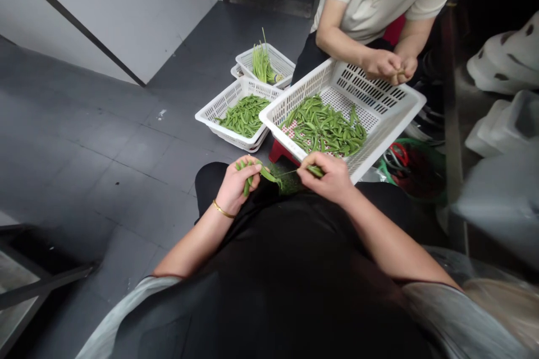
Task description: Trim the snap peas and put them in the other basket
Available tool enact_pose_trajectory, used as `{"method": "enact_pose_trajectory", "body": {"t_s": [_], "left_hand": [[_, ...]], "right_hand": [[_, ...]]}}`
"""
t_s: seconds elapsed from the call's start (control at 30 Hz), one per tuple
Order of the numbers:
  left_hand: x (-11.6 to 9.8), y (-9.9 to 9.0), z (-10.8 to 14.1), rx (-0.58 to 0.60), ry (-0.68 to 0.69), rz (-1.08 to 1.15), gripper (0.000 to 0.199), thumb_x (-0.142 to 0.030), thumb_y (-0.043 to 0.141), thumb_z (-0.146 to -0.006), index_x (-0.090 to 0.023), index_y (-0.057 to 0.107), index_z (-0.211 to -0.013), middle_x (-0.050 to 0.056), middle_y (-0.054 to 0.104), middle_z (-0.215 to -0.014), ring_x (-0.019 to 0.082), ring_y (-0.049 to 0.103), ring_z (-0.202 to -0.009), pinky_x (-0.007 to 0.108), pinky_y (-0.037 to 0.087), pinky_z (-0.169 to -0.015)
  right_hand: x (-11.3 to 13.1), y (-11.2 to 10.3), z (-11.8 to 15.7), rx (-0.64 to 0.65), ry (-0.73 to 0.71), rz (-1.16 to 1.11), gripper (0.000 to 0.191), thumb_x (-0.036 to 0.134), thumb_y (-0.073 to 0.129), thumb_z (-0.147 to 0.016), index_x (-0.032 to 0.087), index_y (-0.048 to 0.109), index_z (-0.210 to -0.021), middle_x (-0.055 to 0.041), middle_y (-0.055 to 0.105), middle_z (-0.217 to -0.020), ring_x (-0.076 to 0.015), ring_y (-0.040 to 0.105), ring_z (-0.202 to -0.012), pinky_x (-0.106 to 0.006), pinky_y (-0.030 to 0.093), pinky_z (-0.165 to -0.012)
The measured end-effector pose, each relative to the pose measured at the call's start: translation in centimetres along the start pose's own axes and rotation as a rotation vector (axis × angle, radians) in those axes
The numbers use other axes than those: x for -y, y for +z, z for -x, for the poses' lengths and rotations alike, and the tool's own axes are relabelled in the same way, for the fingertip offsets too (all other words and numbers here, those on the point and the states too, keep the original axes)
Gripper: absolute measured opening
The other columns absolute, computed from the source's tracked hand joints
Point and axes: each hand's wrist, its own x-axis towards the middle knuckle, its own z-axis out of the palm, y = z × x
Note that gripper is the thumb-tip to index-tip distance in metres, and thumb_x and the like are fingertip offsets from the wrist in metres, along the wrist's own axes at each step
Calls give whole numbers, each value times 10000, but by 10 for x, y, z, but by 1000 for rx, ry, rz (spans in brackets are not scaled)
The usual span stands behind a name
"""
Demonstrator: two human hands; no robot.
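Note:
Between the thumb and fingers of my left hand [238, 182] are several green pea pods [269, 175], one of them pointing out to the right. My right hand [327, 178] is closed round more pods [315, 170] and pinches a thin string that stretches across to the pod at my left hand. Both hands are above my dark lap, with green trimmings [289, 180] below and between them. Just beyond my right hand, a large white basket [389, 140] holds a loose heap of pods [324, 126].
Left of the large basket, a smaller white basket [209, 112] holds pods; behind it another [280, 61] holds long green stems. A person [379, 5] sits opposite, hands over the large basket. White containers [505, 123] stand at the right. A red stool [281, 151] shows under the large basket.

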Motion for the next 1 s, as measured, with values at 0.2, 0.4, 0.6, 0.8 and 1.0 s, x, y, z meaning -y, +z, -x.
{"method": "enact_pose_trajectory", "body": {"t_s": [0.2, 0.4, 0.6, 0.8, 1.0], "left_hand": [[-7, -3, 6, -62, 215, -158, 188, -214, 702, -716, -137, 538, -767, 46, 690, -729, 46, 471, -382, 163, 319, -364], [-8, 1, 13, -25, 249, -234, 163, -205, 698, -732, -142, 554, -775, 3, 642, -647, 49, 476, -397, 167, 342, -392], [16, 5, 19, -16, 54, -154, 253, -219, 723, -682, -161, 480, -720, -1, 655, -638, 52, 461, -368, 165, 323, -357], [14, 3, 16, 141, 15, -366, 354, -264, 759, -660, -152, 576, -942, 9, 654, -754, 58, 496, -442, 169, 385, -380], [1, -2, 11, 120, 96, -408, 489, -239, 715, -711, -176, 544, -1165, -43, 573, -628, 52, 472, -398, 164, 355, -384]], "right_hand": [[-3, -12, -2, 143, 80, -57, 240, 313, 624, -813, 174, 604, -1007, 15, 611, -670, -108, 530, -546, -224, 408, -551], [0, 30, -6, 367, -89, 19, 186, 270, 509, -907, 159, 653, -866, -46, 669, -770, -141, 606, -696, -236, 424, -637], [-2, 38, -8, 10, 37, 8, 243, 243, 446, -931, 165, 614, -774, -30, 660, -722, -127, 600, -675, -222, 427, -667], [-1, 40, -5, 246, -73, 10, 260, 271, 447, -934, 154, 622, -782, -52, 672, -755, -136, 613, -702, -225, 429, -667], [-2, 36, 1, 250, -37, 17, 247, 283, 456, -930, 162, 640, -818, -59, 688, -796, -141, 623, -719, -232, 436, -670]]}}
